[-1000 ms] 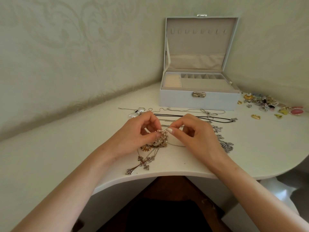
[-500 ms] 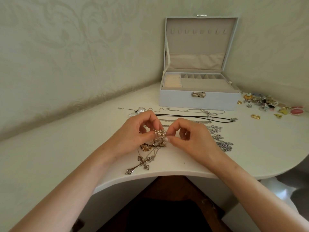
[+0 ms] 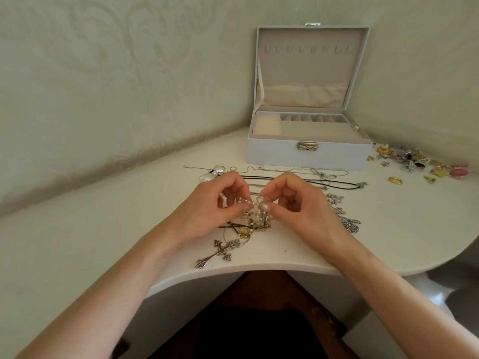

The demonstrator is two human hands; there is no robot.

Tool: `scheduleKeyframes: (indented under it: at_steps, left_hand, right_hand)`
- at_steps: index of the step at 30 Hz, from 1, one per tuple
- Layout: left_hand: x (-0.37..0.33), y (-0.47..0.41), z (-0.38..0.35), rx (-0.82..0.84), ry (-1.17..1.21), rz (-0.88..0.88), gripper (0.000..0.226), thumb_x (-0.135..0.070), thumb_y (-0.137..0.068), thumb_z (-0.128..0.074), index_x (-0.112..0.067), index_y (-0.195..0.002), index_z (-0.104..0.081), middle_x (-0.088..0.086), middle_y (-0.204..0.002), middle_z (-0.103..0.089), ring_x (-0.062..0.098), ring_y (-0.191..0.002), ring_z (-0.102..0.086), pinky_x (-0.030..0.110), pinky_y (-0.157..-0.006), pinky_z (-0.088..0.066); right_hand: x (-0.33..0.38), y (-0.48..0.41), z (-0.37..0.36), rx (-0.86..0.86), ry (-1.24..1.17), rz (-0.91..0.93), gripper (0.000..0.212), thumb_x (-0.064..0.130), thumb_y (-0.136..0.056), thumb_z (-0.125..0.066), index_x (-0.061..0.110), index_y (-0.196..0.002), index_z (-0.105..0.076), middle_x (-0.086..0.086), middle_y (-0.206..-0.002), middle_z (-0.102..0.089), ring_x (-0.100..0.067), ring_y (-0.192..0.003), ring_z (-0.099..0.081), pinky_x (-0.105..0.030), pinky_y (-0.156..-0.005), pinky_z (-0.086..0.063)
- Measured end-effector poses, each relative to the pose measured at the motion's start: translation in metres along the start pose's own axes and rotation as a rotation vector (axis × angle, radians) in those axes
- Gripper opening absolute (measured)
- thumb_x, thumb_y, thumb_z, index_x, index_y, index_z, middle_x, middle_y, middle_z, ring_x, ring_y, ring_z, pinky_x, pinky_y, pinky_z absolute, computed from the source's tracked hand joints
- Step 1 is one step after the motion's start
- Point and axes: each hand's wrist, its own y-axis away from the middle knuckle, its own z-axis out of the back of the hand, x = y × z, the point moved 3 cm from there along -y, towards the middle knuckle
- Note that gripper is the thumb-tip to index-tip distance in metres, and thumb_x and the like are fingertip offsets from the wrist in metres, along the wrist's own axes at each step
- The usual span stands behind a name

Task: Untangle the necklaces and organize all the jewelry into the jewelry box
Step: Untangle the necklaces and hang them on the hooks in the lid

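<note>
Your left hand (image 3: 215, 206) and right hand (image 3: 298, 206) meet over the near middle of the table (image 3: 103, 229). The fingers (image 3: 242, 209) of both are curled in narrow, pinching the beaded tangle (image 3: 255, 216) between thumb and fingertips, one hand on each side. The upper part of the knot is raised in your grip, while its lower strands lie on the table with a round gold pendant (image 3: 244, 231) among them (which strand belongs to which necklace cannot be told).

From the tangle, a silver cross pendant (image 3: 217, 252) lies flat at 7 o'clock, near the table edge. A silver bow (image 3: 215, 172) sits at 11 o'clock. A black cord (image 3: 334, 183) is stretched out across 12 to 2 o'clock, behind your hands. A silver chain (image 3: 348, 222) lies at 3 o'clock, just beside your right hand.

The jewelry box (image 3: 308, 156) stands at 1 o'clock, lid upright and open. A loose pile of small jewelry (image 3: 414, 161) sits at 2 o'clock, just right of the box.
</note>
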Motion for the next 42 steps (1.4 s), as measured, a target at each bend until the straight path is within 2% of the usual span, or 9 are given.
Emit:
scheduleKeyframes:
  at_steps: [4,9,15,18,21,28,32,36,42]
  left_hand:
    - [0.0015,0.0007,-0.0003,-0.006,0.021,0.025,0.021,-0.020,-0.081,-0.072,-0.026,-0.076,-0.053,-0.010,-0.074,-0.057,0.005,-0.065,-0.048,0.021,-0.063,-0.040]
    - [-0.0028,0.0021,0.0014,-0.005,0.098,0.033,0.018,-0.026,-0.075,-0.067,-0.030,-0.072,-0.050,0.008,-0.086,-0.065,0.035,-0.072,-0.050,0.045,-0.067,-0.042]
    - [-0.0061,0.0021,0.0033,-0.008,0.190,0.046,0.024,-0.003,-0.082,-0.069,-0.012,-0.075,-0.048,0.000,-0.089,-0.069,0.009,-0.079,-0.063,0.019,-0.074,-0.050]
    - [-0.0062,0.0022,0.0033,-0.003,0.294,0.069,0.025,0.005,-0.080,-0.066,-0.011,-0.074,-0.047,0.002,-0.089,-0.069,0.010,-0.077,-0.065,0.018,-0.071,-0.052]
    - [-0.0058,0.0019,0.0026,0.000,0.336,0.074,0.026,0.009,-0.080,-0.064,-0.010,-0.075,-0.047,-0.001,-0.085,-0.071,0.008,-0.076,-0.066,0.017,-0.068,-0.052]
    - [-0.0063,0.0018,0.0009,0.029,0.340,0.040,0.023,0.012,-0.081,-0.060,-0.007,-0.080,-0.048,-0.002,-0.086,-0.073,0.011,-0.083,-0.069,0.019,-0.072,-0.051]
    - [-0.0058,0.0025,-0.0006,0.062,0.321,0.023,0.017,0.005,-0.083,-0.062,-0.008,-0.085,-0.051,0.003,-0.094,-0.073,0.020,-0.086,-0.064,0.030,-0.077,-0.050]
    - [-0.0045,0.0019,-0.0019,0.070,0.340,0.019,0.017,0.001,-0.081,-0.065,-0.011,-0.089,-0.056,0.004,-0.090,-0.072,0.021,-0.084,-0.062,0.022,-0.072,-0.050]
    - [-0.0011,-0.0002,-0.0004,0.016,0.310,0.042,0.020,0.002,-0.081,-0.065,-0.015,-0.089,-0.062,-0.007,-0.083,-0.067,0.012,-0.079,-0.062,0.020,-0.073,-0.051]
  right_hand:
    - [0.0012,-0.0014,-0.0013,0.029,0.004,0.010,0.029,-0.002,-0.080,-0.067,0.023,-0.095,-0.063,0.010,-0.078,-0.062,-0.008,-0.058,-0.040,-0.016,-0.057,-0.035]
    - [0.0010,-0.0019,-0.0007,-0.012,-0.012,-0.018,0.029,0.001,-0.074,-0.074,0.024,-0.091,-0.065,0.014,-0.072,-0.060,-0.002,-0.054,-0.040,-0.014,-0.056,-0.037]
    - [0.0034,0.0008,-0.0014,-0.014,-0.060,-0.022,0.020,0.005,-0.078,-0.072,0.022,-0.086,-0.067,0.005,-0.069,-0.064,-0.013,-0.061,-0.052,-0.026,-0.061,-0.043]
    - [0.0061,0.0027,-0.0008,0.007,-0.068,-0.008,0.019,0.002,-0.087,-0.061,0.020,-0.092,-0.066,-0.004,-0.070,-0.071,-0.020,-0.063,-0.060,-0.027,-0.064,-0.050]
    - [0.0069,0.0037,-0.0003,0.024,-0.100,-0.033,0.022,0.000,-0.091,-0.053,0.017,-0.096,-0.064,-0.006,-0.066,-0.070,-0.013,-0.057,-0.056,-0.021,-0.059,-0.048]
    - [0.0040,-0.0006,-0.0032,0.049,0.052,-0.029,0.037,0.007,-0.076,-0.075,0.031,-0.101,-0.062,0.011,-0.089,-0.068,-0.007,-0.065,-0.052,-0.021,-0.064,-0.044]
    - [0.0048,0.0000,-0.0049,0.081,0.002,-0.050,0.035,0.007,-0.077,-0.074,0.025,-0.103,-0.060,0.006,-0.072,-0.068,-0.004,-0.059,-0.053,-0.018,-0.060,-0.046]
    - [0.0046,-0.0002,-0.0030,0.022,-0.032,-0.043,0.025,0.004,-0.075,-0.075,0.019,-0.093,-0.066,-0.004,-0.072,-0.067,-0.005,-0.061,-0.056,-0.012,-0.060,-0.044]
    - [0.0020,0.0000,0.0008,-0.105,-0.032,-0.060,0.013,0.005,-0.074,-0.076,0.017,-0.072,-0.070,0.002,-0.064,-0.067,-0.006,-0.061,-0.055,-0.019,-0.060,-0.047]
